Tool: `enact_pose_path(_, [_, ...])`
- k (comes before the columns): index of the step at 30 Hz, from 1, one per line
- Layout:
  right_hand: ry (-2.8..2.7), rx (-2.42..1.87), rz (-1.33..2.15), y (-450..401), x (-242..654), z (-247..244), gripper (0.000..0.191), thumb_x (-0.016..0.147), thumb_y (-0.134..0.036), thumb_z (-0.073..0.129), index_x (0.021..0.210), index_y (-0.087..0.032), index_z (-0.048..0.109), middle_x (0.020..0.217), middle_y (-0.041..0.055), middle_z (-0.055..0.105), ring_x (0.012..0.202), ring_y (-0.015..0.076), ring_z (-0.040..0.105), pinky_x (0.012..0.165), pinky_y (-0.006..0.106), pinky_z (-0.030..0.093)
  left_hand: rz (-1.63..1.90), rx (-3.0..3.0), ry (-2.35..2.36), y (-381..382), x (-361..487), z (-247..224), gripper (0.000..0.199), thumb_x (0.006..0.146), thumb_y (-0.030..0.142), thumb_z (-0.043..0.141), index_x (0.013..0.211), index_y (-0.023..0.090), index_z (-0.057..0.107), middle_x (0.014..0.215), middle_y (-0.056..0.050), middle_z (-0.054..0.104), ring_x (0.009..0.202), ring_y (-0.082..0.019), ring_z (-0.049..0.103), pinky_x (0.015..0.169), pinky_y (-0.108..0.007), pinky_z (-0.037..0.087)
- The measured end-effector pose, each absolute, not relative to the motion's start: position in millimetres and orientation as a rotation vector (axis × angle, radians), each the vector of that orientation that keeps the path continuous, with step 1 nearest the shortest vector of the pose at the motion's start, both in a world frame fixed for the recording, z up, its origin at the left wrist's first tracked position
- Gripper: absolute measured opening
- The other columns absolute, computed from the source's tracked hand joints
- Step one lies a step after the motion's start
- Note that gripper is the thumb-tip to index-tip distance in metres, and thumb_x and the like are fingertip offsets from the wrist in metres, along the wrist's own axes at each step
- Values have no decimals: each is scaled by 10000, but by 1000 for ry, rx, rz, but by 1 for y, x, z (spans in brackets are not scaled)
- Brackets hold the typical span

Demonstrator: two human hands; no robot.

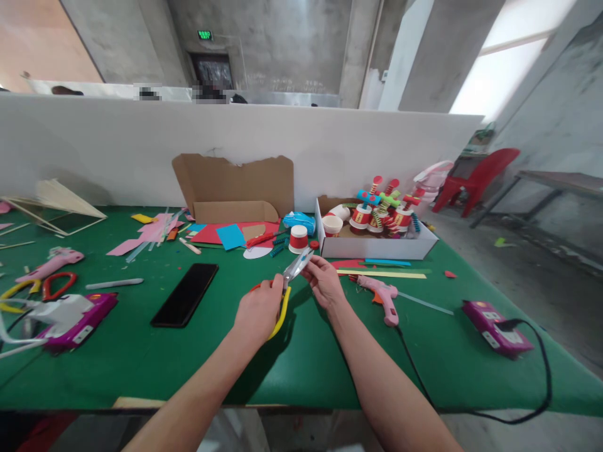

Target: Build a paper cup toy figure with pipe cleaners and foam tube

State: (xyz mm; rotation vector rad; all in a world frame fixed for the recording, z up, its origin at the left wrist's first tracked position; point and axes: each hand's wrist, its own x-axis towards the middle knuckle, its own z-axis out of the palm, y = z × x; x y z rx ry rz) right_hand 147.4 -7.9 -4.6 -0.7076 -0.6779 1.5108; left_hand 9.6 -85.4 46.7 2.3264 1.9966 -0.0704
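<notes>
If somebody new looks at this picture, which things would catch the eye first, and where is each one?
Probably first the scissors with red and yellow handles, held by the left hand in the middle, the right hand at the blade tips. Next, the bright red-and-white cup figures in the white box, behind and to the right. The black phone also stands out on the green table, left of the hands.

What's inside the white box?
The white box holds red-and-white paper cups, some topped with colored pieces. Its front wall hides the bottom and anything low behind it.
</notes>
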Motion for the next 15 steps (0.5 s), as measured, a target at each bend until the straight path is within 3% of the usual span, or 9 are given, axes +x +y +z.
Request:
enact_pose_path(7, [-654, -708, 1526, -8, 147, -3, 285, 480, -248, 886, 692, -170, 713, 688, -15, 693, 625, 93, 630, 618, 201, 550, -78, 2340, 1998, -85, 9, 45, 317, 909, 129, 324, 1197, 141, 455, 963, -136, 624, 812, -276, 677, 679, -364, 520])
enact_pose_path(15, [-618, -715, 1532, -7, 148, -3, 264, 530, -213, 865, 730, -176, 696, 660, -31, 661, 607, 83, 615, 634, 205, 547, -9, 2234, 2032, -86, 2, 49, 281, 922, 173, 327, 1170, 173, 459, 999, -122, 654, 825, -262, 682, 687, -341, 510])
